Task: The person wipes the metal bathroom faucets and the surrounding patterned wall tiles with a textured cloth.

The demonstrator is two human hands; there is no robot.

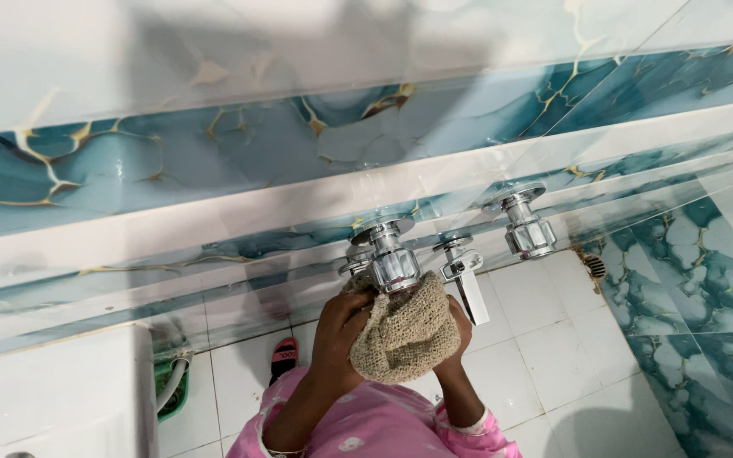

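Observation:
A beige woven scrub cloth (405, 332) is pressed up under a chrome tap handle (392, 257) that sticks out of the teal marbled wall. My left hand (338, 329) grips the cloth's left side, fingers curled into it. My right hand (460, 326) is mostly hidden behind the cloth and holds its right side. Both arms wear pink dotted sleeves (366, 428). A chrome spout (468, 284) hangs just right of the cloth, and a second chrome handle (526, 227) sits further right.
White floor tiles (545, 356) lie below. A floor drain (594, 266) sits by the right wall. A red sandal (282, 356) is under my arms. At left stand a white fixture (53, 399) and a white hose over a green object (171, 386).

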